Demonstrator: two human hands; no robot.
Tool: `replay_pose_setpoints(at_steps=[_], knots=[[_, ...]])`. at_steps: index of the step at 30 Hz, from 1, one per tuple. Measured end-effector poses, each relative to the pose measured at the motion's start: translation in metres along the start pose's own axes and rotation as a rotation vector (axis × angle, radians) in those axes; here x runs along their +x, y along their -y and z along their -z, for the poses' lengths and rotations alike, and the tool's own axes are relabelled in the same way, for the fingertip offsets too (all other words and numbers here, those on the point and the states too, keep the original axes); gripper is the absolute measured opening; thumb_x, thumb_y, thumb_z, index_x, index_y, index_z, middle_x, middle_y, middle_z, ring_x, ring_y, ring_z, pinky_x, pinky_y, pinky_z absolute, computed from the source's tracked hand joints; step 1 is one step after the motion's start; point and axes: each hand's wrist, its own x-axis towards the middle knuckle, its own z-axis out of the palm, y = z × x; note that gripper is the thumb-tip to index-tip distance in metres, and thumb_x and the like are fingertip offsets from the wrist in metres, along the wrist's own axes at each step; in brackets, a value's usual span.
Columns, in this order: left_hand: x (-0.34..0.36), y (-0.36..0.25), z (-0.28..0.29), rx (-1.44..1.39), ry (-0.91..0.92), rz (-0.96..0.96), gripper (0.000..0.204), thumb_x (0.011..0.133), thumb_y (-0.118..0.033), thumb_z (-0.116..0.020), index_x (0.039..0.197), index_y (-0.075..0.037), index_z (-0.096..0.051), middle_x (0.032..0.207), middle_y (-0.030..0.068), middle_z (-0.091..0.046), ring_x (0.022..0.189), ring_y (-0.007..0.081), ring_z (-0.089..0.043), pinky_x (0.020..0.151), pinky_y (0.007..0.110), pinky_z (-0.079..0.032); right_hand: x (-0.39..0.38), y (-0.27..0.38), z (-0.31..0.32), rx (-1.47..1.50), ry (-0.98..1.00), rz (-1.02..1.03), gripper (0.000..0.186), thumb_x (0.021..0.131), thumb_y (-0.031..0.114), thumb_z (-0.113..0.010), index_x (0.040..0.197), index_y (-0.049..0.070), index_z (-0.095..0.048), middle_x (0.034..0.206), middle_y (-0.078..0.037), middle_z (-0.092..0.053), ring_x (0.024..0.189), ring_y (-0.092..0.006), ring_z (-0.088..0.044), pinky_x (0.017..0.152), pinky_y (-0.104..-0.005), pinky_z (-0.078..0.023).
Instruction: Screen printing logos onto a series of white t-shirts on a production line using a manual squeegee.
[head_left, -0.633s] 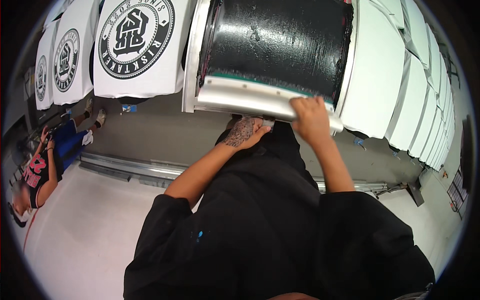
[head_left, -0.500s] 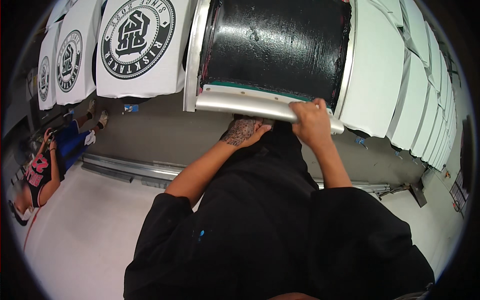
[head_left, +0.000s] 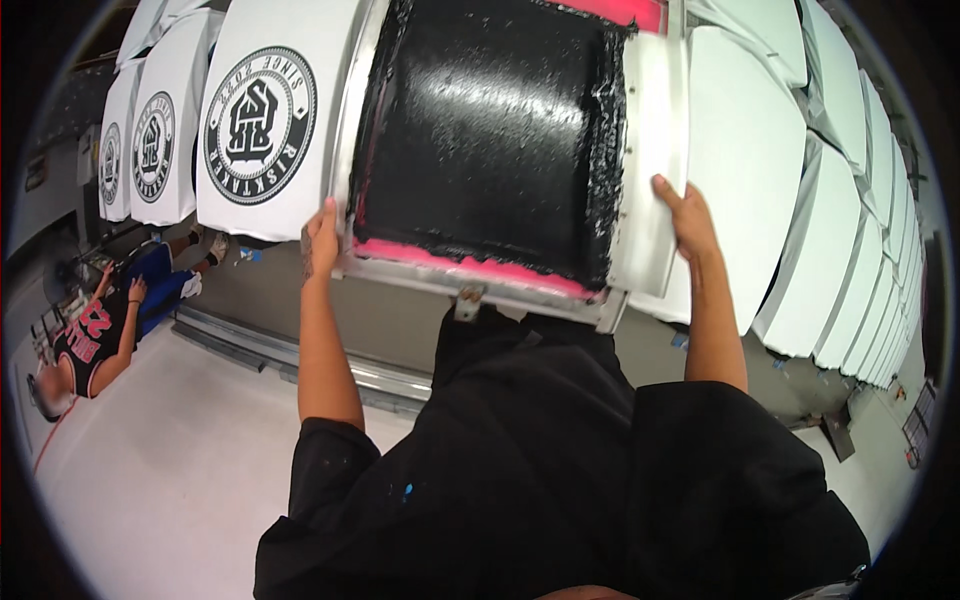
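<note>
My left hand (head_left: 319,240) is closed on the left rail of a metal screen frame (head_left: 352,120), beside a white shirt with a round black print (head_left: 262,126). Thick black ink (head_left: 480,130) covers the mesh, with pink showing along its lower edge (head_left: 440,254). A silver squeegee (head_left: 650,110) lies lengthwise along the screen's right side, black ink heaped by its blade. My right hand (head_left: 690,220) grips that squeegee's outer edge; whether it also holds the frame is hidden. A metal clamp (head_left: 466,305) sits below the frame's near edge.
Printed white shirts (head_left: 152,145) on platens line the left, plain white ones (head_left: 745,170) the right. A co-worker in a black jersey and blue shorts (head_left: 105,340) is at lower left. A metal rail (head_left: 270,350) runs along the floor.
The squeegee has swung from across the screen's near edge to its right side. My left hand has moved from below the frame up to its left rail; my right hand has moved right.
</note>
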Motion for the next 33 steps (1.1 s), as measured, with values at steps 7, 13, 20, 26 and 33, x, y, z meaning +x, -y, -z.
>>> replay_pose_setpoints(at_steps=[7,13,20,26,33], knots=[[-0.037,0.046,0.01,-0.052,-0.334,-0.133,0.062,0.098,-0.054,-0.061,0.07,0.001,-0.053,0.058,0.0033,-0.04,0.061,0.0147,-0.037,0.056,0.038,-0.034,0.007,-0.029,-0.033,0.237,0.086,-0.039,0.056,0.095,0.037,-0.072,0.127,-0.006,-0.058,0.109,-0.015,-0.071,0.088,-0.0216,-0.07,0.081,-0.0346,-0.058],[-0.064,-0.002,-0.001,-0.059,-0.142,-0.117,0.058,0.093,-0.057,-0.064,0.091,0.0,-0.072,0.076,0.0191,-0.068,0.074,0.0319,-0.068,0.07,0.042,-0.051,-0.015,-0.033,0.005,0.258,-0.018,0.048,0.054,0.097,0.035,-0.07,0.131,-0.004,-0.057,0.113,-0.014,-0.071,0.094,-0.0231,-0.071,0.084,-0.0363,-0.059],[-0.021,-0.011,-0.007,-0.3,0.046,-0.277,0.065,0.088,-0.062,-0.068,0.107,0.0,-0.074,0.084,0.0188,-0.073,0.082,0.0316,-0.071,0.077,0.041,-0.055,-0.052,-0.051,0.005,0.281,-0.288,0.147,0.06,0.098,0.039,-0.067,0.135,-0.007,-0.054,0.118,-0.017,-0.07,0.099,-0.0266,-0.07,0.085,-0.0384,-0.059],[-0.024,-0.014,-0.023,-0.126,0.042,-0.264,0.062,0.09,-0.063,-0.063,0.105,-0.003,-0.075,0.086,0.0215,-0.072,0.084,0.0363,-0.07,0.078,0.044,-0.053,-0.06,-0.063,0.015,0.337,-0.335,0.122,0.062,0.094,0.039,-0.073,0.13,-0.009,-0.056,0.116,-0.017,-0.069,0.101,-0.0267,-0.069,0.089,-0.0392,-0.057],[-0.005,0.045,-0.029,-0.123,-0.046,-0.207,0.056,0.095,-0.051,-0.063,0.106,0.002,-0.074,0.086,0.0215,-0.073,0.079,0.0299,-0.069,0.074,0.041,-0.052,-0.035,-0.07,-0.027,0.379,-0.314,0.141,0.057,0.094,0.036,-0.073,0.13,-0.007,-0.057,0.113,-0.015,-0.07,0.096,-0.0239,-0.069,0.085,-0.0365,-0.057]])
